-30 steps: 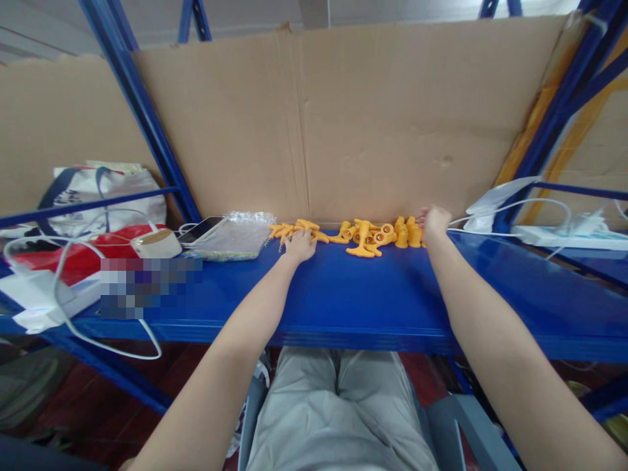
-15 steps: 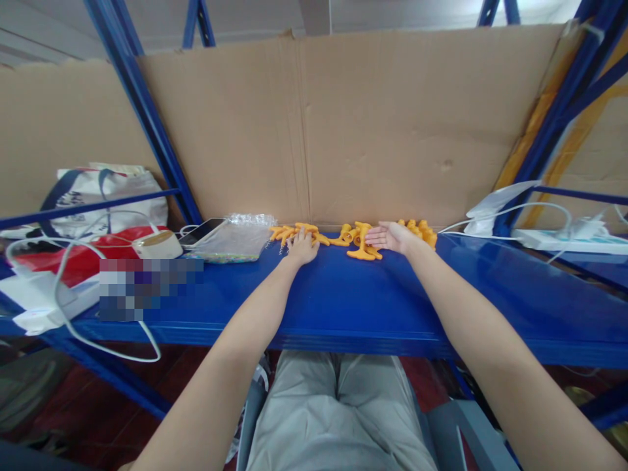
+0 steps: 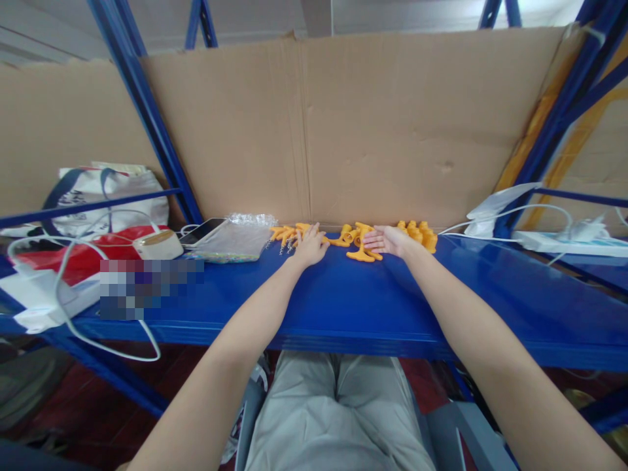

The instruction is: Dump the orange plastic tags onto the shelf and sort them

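My left hand [image 3: 309,248] is open, its fingers spread over the right end of a row of orange pieces [image 3: 283,233] with twisted metal spirals, like corkscrews. Whether it presses on them I cannot tell. My right hand [image 3: 388,241] is also open, fingers outstretched to the left and palm turned partly up. Its fingertips reach the orange T-shaped pieces [image 3: 362,254], touching or just in front of them. Several short hollow orange parts [image 3: 347,234] lie between the hands. Behind my right wrist, knobby orange parts [image 3: 422,235] stand in a close group.
A cardboard sheet [image 3: 373,124] backs the blue shelf [image 3: 353,301]. Leftward are a clear plastic packet [image 3: 235,242], a phone [image 3: 203,230], a white charger [image 3: 157,245], cables and a cloth bag [image 3: 108,196]. A power strip [image 3: 574,241] lies at the right.
My left hand has shifted slightly right along the orange pieces, uncovering more of the metal spirals. The right hand has moved very slightly left, still open.
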Motion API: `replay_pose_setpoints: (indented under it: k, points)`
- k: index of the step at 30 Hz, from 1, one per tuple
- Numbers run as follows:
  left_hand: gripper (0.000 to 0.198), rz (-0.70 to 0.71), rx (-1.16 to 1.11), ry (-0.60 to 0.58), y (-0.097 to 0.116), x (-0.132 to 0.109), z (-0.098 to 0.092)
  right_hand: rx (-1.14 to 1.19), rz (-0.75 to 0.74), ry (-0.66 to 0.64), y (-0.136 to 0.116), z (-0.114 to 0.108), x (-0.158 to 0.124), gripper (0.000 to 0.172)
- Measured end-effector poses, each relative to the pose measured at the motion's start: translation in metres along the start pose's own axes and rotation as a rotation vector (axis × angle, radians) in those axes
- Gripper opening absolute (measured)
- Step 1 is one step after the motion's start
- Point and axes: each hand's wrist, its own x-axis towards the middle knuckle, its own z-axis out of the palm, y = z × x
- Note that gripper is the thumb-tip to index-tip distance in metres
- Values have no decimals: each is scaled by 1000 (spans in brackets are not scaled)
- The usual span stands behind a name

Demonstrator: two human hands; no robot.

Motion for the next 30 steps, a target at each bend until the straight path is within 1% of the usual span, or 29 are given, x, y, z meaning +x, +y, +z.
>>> replay_pose_setpoints:
  k: [3, 7, 9, 12, 13, 15, 18, 21, 23, 26, 30]
  points:
    - [45, 113, 6, -4, 8, 4, 3, -22, -6, -2, 0, 0, -3, 43]
    - [44, 220, -9, -58, 19, 17, 6, -27, -1, -7, 0, 0, -3, 43]
    - [48, 216, -5, -116, 25, 25, 6, -25, -4, -16, 1, 0, -2, 43]
    - [58, 141, 46, -251, 33, 38, 5, -13, -11, -23, 1, 0, -1, 41]
    - [59, 118, 67, -288, 36, 42, 5, -10, -11, -25, 1, 0, -1, 41]
    - [56, 96, 96, -313, 39, 48, 6, -8, -7, -27, 1, 0, -1, 40]
    - [48, 108, 111, -261, 40, 55, 10, -12, -4, -31, 1, 0, -1, 40]
    - [41, 120, 85, -173, 39, 59, 14, -21, -11, -24, 1, 0, -1, 42]
    - [35, 102, 39, -110, 39, 61, 15, -26, -11, -20, 2, 0, 0, 41]
    - [29, 57, -41, -16, 39, 63, 13, -18, -15, -29, 2, 1, 0, 41]
    - [28, 29, -158, 111, 41, 67, 3, -9, -9, -29, 2, 1, -1, 41]
